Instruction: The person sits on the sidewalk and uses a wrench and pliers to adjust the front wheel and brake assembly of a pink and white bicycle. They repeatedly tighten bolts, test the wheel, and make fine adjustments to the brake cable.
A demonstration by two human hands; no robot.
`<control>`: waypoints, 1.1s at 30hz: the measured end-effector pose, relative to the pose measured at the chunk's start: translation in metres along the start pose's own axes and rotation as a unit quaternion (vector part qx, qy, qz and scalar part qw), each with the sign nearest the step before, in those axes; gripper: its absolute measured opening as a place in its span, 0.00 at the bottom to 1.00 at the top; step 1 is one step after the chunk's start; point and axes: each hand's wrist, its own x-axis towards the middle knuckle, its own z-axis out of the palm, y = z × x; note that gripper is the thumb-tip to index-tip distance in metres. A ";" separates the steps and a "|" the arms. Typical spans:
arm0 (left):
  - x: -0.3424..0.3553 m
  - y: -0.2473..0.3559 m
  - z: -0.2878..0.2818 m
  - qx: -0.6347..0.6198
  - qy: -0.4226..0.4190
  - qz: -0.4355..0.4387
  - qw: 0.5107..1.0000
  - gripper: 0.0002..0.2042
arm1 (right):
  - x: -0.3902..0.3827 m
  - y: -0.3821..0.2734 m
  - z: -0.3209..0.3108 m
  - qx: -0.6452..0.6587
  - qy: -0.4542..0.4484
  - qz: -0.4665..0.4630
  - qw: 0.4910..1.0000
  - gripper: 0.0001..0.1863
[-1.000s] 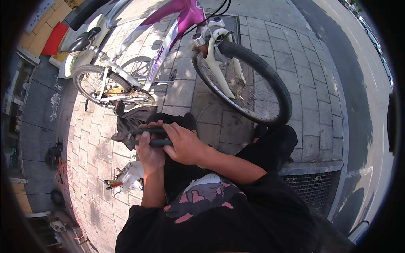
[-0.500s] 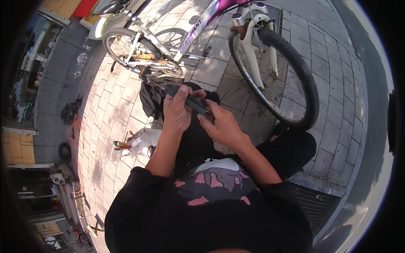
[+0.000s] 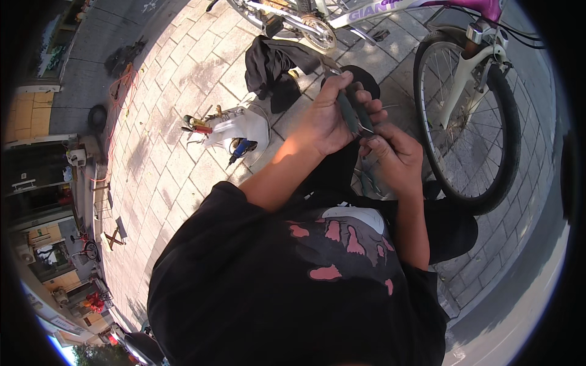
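Note:
My left hand (image 3: 329, 116) is closed around pliers (image 3: 348, 116) with dark green handles, their metal jaws pointing away from me. At the near end of those handles, my right hand (image 3: 398, 157) is closed, thumb and fingers pinching a small metal piece, perhaps a wire catch; its exact kind is too small to tell. Both hands are above my dark trousers. Beyond them stands a white and purple bicycle (image 3: 400, 7), its front wheel (image 3: 422, 100) to the right of my hands.
Left of my forearm sits a white container (image 3: 250, 126) with several tools, including a blue-handled one (image 3: 243, 148). Black cloth (image 3: 265, 64) lies on the paving beyond it. An orange cord (image 3: 116, 110) and a black tyre (image 3: 97, 114) are farther left.
The view has swung left and nearer, so the bicycle and my hands sit farther right. The left hand still grips the pliers, and the right stays at the handle ends.

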 end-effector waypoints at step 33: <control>-0.105 0.068 -0.270 0.521 0.413 -0.059 0.745 0.25 | 0.002 -0.089 -0.157 -0.474 0.337 -0.026 0.813 0.08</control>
